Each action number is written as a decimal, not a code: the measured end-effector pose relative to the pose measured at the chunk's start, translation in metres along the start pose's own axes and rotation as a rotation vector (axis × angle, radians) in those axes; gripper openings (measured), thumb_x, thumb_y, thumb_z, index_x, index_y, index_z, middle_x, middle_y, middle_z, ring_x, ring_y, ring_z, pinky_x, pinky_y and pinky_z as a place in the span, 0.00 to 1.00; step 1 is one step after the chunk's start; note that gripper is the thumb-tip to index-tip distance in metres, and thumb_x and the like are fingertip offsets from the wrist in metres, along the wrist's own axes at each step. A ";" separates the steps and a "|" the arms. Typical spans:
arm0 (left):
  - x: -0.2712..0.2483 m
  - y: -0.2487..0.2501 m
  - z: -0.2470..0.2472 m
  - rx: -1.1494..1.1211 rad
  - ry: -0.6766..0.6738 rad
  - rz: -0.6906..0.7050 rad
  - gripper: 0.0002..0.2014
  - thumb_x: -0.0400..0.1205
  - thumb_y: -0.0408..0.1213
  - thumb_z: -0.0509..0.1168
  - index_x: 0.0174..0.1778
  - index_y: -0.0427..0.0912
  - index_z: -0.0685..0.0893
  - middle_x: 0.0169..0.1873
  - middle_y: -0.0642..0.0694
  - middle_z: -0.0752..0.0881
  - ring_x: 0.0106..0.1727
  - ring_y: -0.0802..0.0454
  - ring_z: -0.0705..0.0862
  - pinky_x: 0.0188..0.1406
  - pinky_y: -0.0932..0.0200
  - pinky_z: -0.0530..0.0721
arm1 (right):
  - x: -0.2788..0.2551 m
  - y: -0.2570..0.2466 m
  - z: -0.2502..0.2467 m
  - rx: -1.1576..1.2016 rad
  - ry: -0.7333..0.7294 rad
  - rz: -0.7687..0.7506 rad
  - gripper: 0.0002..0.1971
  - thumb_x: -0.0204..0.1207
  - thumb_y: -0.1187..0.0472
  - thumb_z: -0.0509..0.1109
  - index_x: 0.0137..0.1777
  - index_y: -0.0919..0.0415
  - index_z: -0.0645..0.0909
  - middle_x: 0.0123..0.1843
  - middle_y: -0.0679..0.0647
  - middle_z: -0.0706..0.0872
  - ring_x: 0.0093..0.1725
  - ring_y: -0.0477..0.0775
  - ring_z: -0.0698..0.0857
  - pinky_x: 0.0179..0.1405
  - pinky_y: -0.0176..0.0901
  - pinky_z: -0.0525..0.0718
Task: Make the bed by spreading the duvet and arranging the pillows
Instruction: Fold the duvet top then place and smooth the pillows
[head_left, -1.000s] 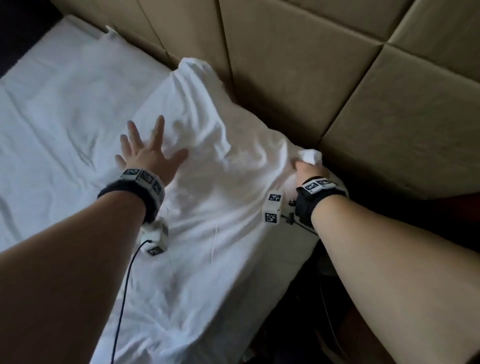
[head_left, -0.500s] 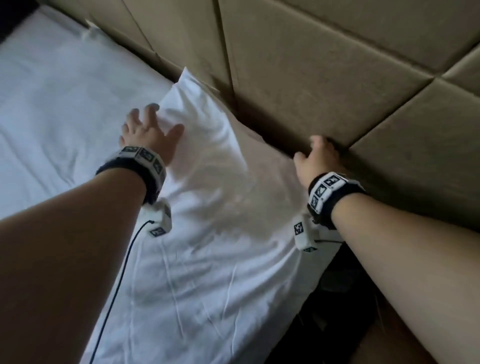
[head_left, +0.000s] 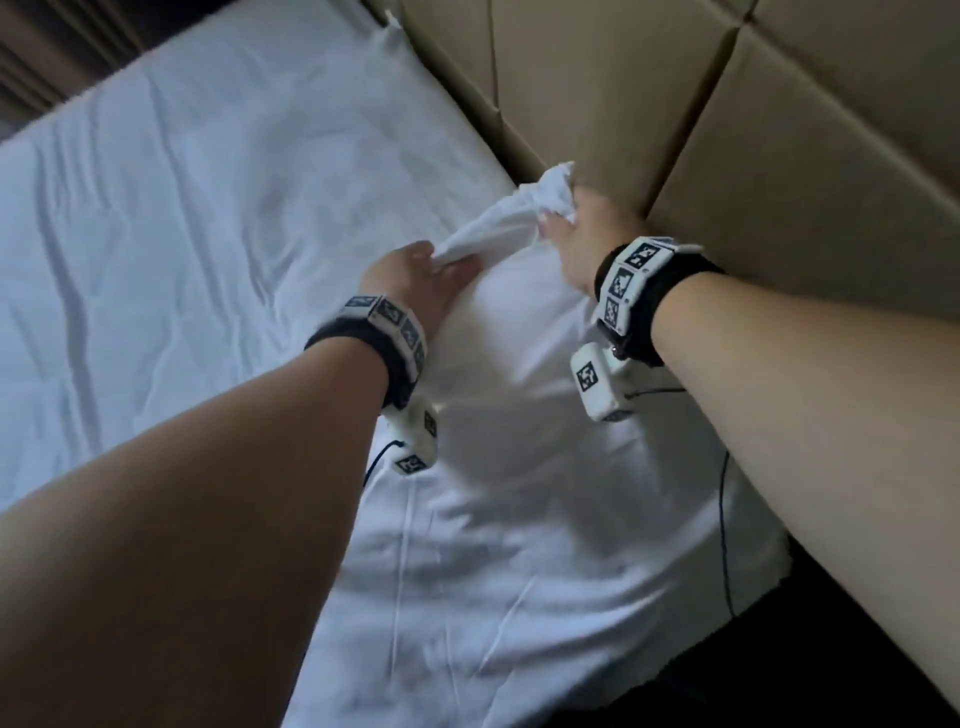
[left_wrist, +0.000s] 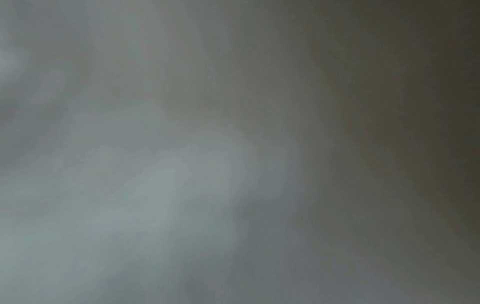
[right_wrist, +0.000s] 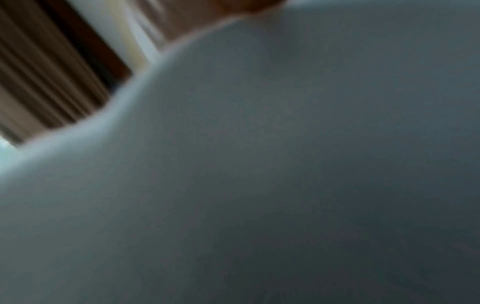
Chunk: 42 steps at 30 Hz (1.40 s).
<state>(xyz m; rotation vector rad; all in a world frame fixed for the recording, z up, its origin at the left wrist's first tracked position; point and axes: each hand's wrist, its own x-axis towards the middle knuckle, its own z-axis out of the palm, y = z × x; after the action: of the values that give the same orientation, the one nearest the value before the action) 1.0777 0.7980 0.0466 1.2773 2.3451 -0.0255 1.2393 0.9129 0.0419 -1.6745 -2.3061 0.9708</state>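
A white pillow lies along the bed's right side against the tan padded headboard. Its far corner is bunched up and lifted. My right hand grips that bunched corner next to the headboard. My left hand holds the stretched fold of pillowcase just left of it, with the fingertips hidden under the cloth. The right wrist view shows only blurred white fabric. The left wrist view is a grey blur.
A wrinkled white sheet covers the mattress to the left. Brown curtains hang beyond the bed's far edge. A dark gap runs beside the bed at the lower right. Thin black cables trail from both wrist cameras.
My left hand left its flat rest on the pillow and moved right. My right hand moved away from the headboard side. Both now hold the pillow's far corner, which is pulled up.
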 end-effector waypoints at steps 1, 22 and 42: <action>0.002 -0.004 -0.002 -0.060 0.039 -0.022 0.18 0.85 0.62 0.61 0.61 0.53 0.82 0.54 0.45 0.87 0.58 0.39 0.84 0.56 0.50 0.81 | 0.002 -0.001 -0.005 -0.004 0.043 0.002 0.19 0.86 0.46 0.63 0.67 0.59 0.81 0.65 0.61 0.86 0.66 0.66 0.83 0.63 0.47 0.78; -0.336 -0.391 0.072 -0.445 0.117 -0.919 0.30 0.88 0.54 0.61 0.84 0.43 0.71 0.79 0.34 0.76 0.77 0.33 0.76 0.76 0.41 0.74 | -0.147 -0.085 0.102 -0.693 -0.102 -0.018 0.35 0.82 0.41 0.52 0.88 0.47 0.48 0.91 0.56 0.45 0.89 0.66 0.41 0.83 0.74 0.37; -0.610 -0.683 0.219 -1.872 0.424 -1.279 0.38 0.72 0.74 0.69 0.67 0.47 0.88 0.59 0.33 0.91 0.48 0.36 0.94 0.53 0.39 0.89 | -0.566 -0.236 0.452 -0.792 -0.477 -0.633 0.43 0.79 0.25 0.47 0.87 0.37 0.32 0.90 0.49 0.32 0.88 0.60 0.33 0.84 0.70 0.33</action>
<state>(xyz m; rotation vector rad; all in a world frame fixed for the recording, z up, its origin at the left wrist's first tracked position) 0.8973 -0.1226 -0.0370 -1.1086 1.6745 1.5716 1.0549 0.1780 -0.0343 -0.7132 -3.5174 0.3385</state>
